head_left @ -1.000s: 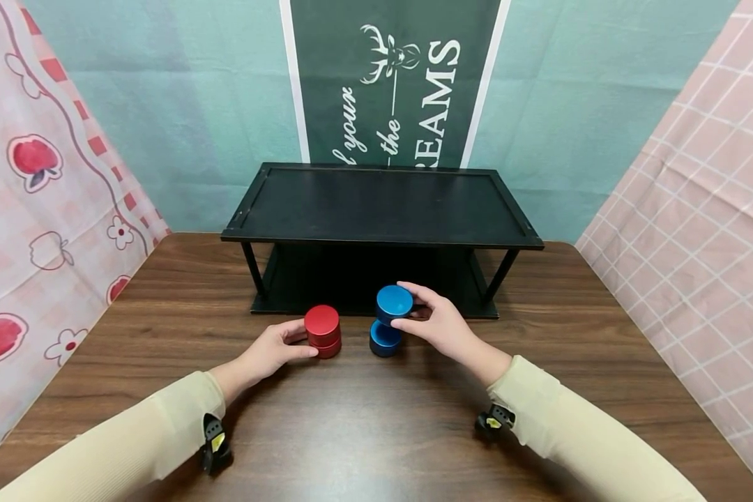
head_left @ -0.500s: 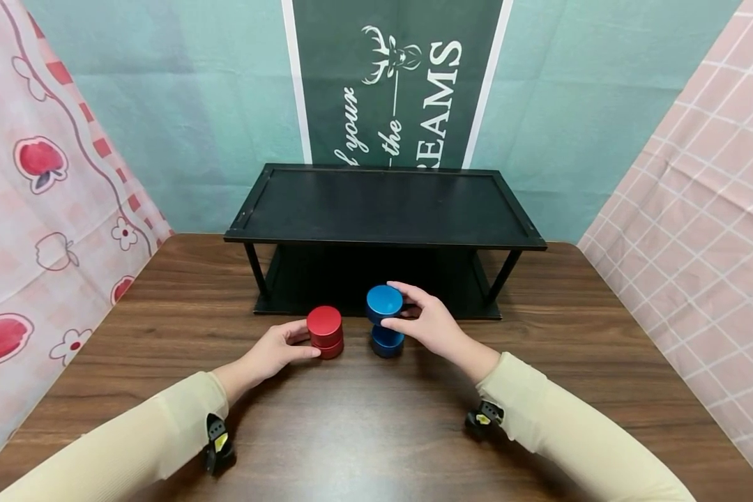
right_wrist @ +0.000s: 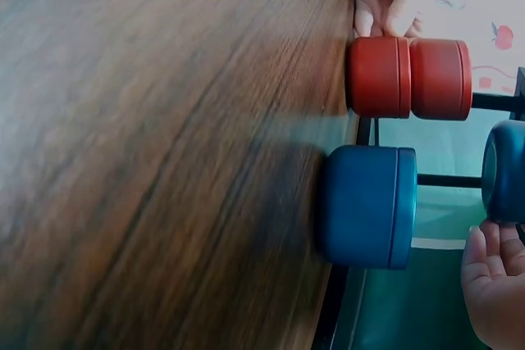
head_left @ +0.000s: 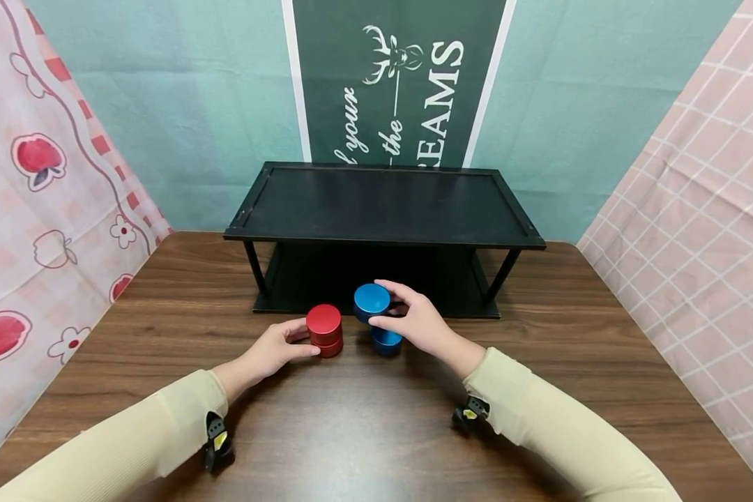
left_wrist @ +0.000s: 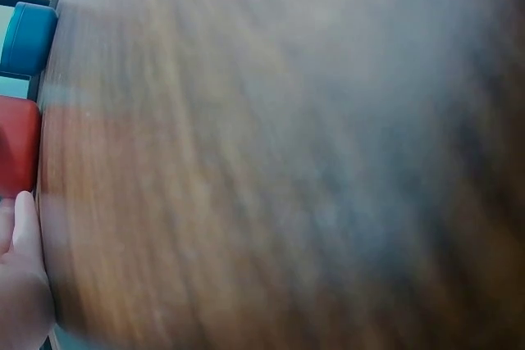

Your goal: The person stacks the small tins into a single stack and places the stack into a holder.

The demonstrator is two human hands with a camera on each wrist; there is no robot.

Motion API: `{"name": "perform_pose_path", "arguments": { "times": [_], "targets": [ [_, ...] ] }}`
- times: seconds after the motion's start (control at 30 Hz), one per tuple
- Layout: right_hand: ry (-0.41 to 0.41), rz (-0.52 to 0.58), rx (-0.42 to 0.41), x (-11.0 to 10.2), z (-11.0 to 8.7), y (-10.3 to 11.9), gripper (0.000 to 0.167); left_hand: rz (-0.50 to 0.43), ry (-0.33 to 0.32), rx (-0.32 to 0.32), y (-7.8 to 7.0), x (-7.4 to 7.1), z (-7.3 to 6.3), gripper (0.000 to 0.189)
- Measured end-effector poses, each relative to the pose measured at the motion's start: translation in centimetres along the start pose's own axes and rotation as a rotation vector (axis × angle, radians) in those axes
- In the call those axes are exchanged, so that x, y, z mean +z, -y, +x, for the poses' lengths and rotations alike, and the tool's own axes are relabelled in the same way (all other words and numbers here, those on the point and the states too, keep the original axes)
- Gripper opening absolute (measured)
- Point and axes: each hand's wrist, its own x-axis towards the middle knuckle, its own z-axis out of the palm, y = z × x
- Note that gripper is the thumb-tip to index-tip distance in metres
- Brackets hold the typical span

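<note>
Two round red tins stand stacked on the table: the upper red tin (head_left: 323,319) rests on the lower red tin (head_left: 328,348). My left hand (head_left: 270,354) grips the lower one from the left, between thumb and fingers. In the air, my right hand (head_left: 416,322) holds a blue tin (head_left: 371,299) by its right side. Below it and slightly to the right, another blue tin (head_left: 386,341) stands on the table. A gap shows between both blue tins in the right wrist view, where the standing blue tin (right_wrist: 367,206) and the held blue tin (right_wrist: 506,171) appear sideways.
Behind the tins is a black two-level rack (head_left: 383,206) with thin legs. The wooden table (head_left: 351,432) reaches to the curtains at the sides and back. Each wrist carries a small black camera, such as the left camera (head_left: 217,446).
My right hand has moved left with the blue tin, from above the standing blue tin's right side to past its left side. My left hand and the red tins have stayed put.
</note>
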Motion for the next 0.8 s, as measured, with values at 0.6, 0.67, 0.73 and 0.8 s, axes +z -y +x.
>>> {"name": "perform_pose_path", "arguments": {
  "times": [0.6,0.67,0.73,0.8],
  "targets": [
    [0.035,-0.016,0.011,2.2,1.4,0.6,0.062,0.001,-0.015,0.03,0.1,0.2,0.1,0.051],
    [0.036,-0.019,0.009,2.3,1.4,0.8,0.062,0.0,-0.016,0.03,0.0,0.2,0.1,0.051],
    [0.039,-0.019,-0.001,2.6,1.5,0.9,0.061,0.001,-0.017,0.025,0.0,0.3,0.1,0.051],
    [0.045,-0.017,-0.014,2.8,1.6,1.1,0.061,0.002,-0.012,0.019,-0.1,0.3,0.1,0.051]
  ]
}}
